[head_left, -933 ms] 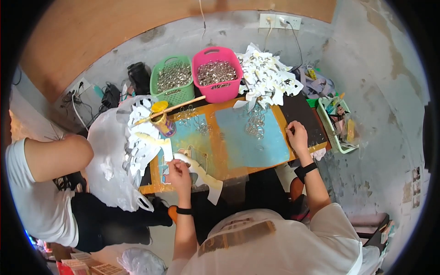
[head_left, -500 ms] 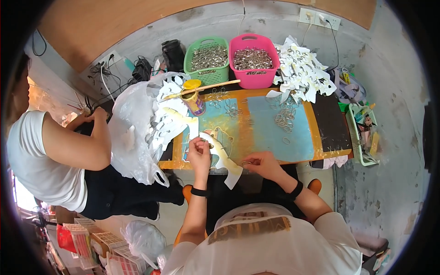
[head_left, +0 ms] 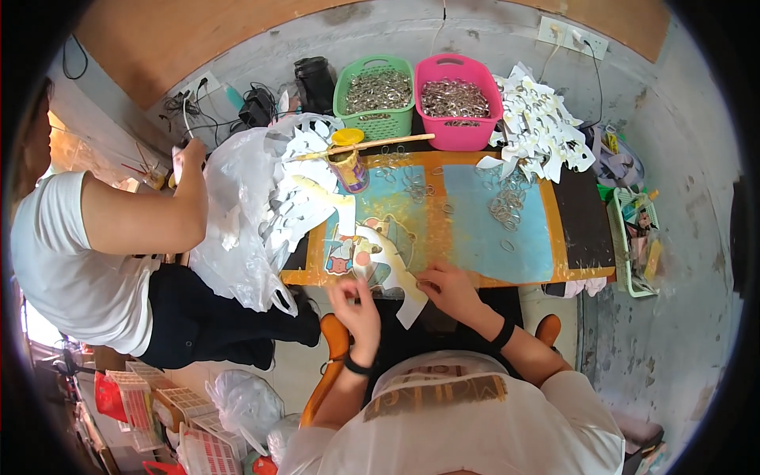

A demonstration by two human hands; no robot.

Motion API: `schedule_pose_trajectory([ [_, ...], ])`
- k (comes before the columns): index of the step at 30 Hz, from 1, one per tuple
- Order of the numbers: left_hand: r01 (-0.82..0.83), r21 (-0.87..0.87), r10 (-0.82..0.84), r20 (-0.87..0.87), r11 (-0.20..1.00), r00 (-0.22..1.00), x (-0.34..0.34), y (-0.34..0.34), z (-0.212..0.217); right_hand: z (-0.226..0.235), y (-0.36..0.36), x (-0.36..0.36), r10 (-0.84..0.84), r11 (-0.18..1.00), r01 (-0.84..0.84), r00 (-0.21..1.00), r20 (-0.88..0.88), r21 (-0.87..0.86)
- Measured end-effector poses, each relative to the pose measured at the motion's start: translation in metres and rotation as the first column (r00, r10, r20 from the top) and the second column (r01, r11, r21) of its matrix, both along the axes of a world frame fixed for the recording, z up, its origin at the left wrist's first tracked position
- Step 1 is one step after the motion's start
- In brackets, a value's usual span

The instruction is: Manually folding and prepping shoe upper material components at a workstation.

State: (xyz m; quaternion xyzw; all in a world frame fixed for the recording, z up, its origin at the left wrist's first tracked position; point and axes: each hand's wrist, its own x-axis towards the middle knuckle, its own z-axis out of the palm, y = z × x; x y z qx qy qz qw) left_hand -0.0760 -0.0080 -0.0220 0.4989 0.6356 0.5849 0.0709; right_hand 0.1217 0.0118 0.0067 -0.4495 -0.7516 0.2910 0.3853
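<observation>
A curved white strip (head_left: pixel 410 289) with yellow smears lies at the near edge of the table, its lower end jutting over the edge. My right hand (head_left: pixel 453 294) is closed in a pinch at the strip's right side; what sits between its fingertips is too small to make out. My left hand (head_left: pixel 356 311) hovers just left of the strip, apart from it, with bent fingers blurred by motion. Beyond it is another yellow-smeared white strip (head_left: pixel 345 214) by the heap of white pieces (head_left: pixel 297 210). Loose metal rings (head_left: pixel 504 207) are scattered on the blue mat (head_left: pixel 467 229).
A green basket (head_left: pixel 380 127) and a pink basket (head_left: pixel 463 136) hold metal pieces. A stick (head_left: pixel 380 145) rests across a yellow-topped can (head_left: pixel 351 176). White pieces with rings (head_left: pixel 546 127) are piled at the back right. A co-worker (head_left: pixel 119 214) stands left beside a plastic bag (head_left: pixel 229 206).
My left hand has drawn back from the strip toward me. My right hand stays by the strip's right side. The co-worker's arm has reached farther forward, and the whole view has shifted slightly.
</observation>
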Motion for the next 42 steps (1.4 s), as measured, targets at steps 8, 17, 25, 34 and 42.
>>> schedule_pose_trajectory([
  [8, 0.503, -0.173, -0.2, 0.773, 0.847, 0.602, 0.043, -0.04, -0.024, -0.009, -0.004, 0.0, 0.002, 0.998, -0.002, 1.0, -0.009, -0.059],
  [17, 0.589, -0.152, -0.171, 0.874, 0.793, 0.455, 0.042, -0.051, -0.006, -0.01, 0.002, 0.003, -0.075, 0.923, -0.031, 0.964, -0.256, -0.385],
  [25, 0.525, -0.023, -0.153, 0.945, 0.851, 0.29, 0.043, -0.044, -0.005, 0.008, 0.003, 0.005, -0.072, 0.896, -0.006, 0.985, -0.157, -0.444],
  [34, 0.506, -0.04, -0.096, 0.966, 0.862, 0.241, 0.058, -0.036, 0.008, 0.003, -0.001, 0.01, -0.113, 0.939, 0.002, 0.947, -0.302, -0.344],
  [42, 0.515, -0.008, -0.112, 0.973, 0.857, 0.202, 0.066, -0.034, 0.004, 0.013, -0.001, 0.014, -0.123, 0.967, 0.055, 0.956, -0.266, -0.249],
])
